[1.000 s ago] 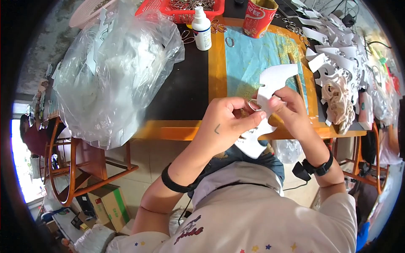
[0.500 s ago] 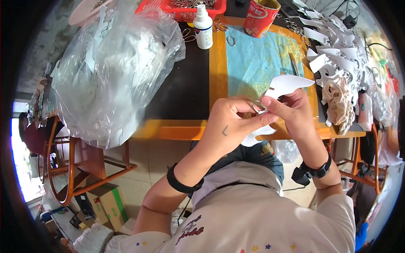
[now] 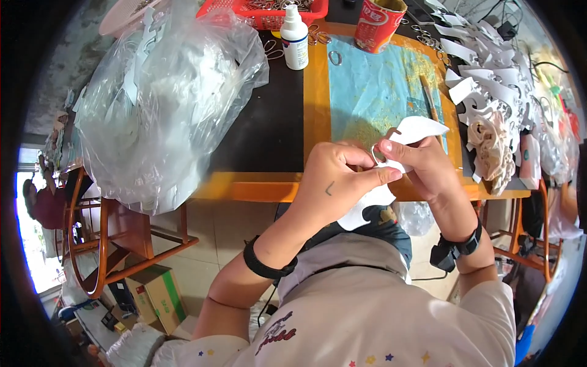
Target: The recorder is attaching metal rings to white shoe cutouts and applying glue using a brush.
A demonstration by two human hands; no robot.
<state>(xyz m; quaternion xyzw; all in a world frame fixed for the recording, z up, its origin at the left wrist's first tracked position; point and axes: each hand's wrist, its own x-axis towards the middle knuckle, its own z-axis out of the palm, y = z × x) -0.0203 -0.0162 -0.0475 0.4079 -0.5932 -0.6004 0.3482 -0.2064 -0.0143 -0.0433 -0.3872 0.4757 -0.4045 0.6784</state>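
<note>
Both hands meet over the table's near edge, around a white, flat, curved cut piece (image 3: 420, 127) of leather-like sheet. My right hand (image 3: 430, 165) pinches this piece between thumb and fingers near its middle. Closed beside it, my left hand (image 3: 336, 180) has its fingers at a metal ring (image 3: 375, 153), and its thumb lies against the white piece. The ring sits at the white piece's edge; whether it passes through a slot I cannot tell. The piece's lower end hangs below my left thumb, over my lap. Fingers hide its middle.
A big clear plastic bag (image 3: 165, 110) of white pieces fills the left. Behind stand a white bottle (image 3: 295, 46), a red basket (image 3: 312, 13) of metal rings and a red can (image 3: 374, 27). A brush (image 3: 429, 101) lies on the blue sheet (image 3: 361, 85). White pieces (image 3: 483, 92) pile up rightward.
The white piece has tilted, its upper end dropping a little and its lower end showing more below my left hand. My right hand has shifted slightly; my left stays nearly in place.
</note>
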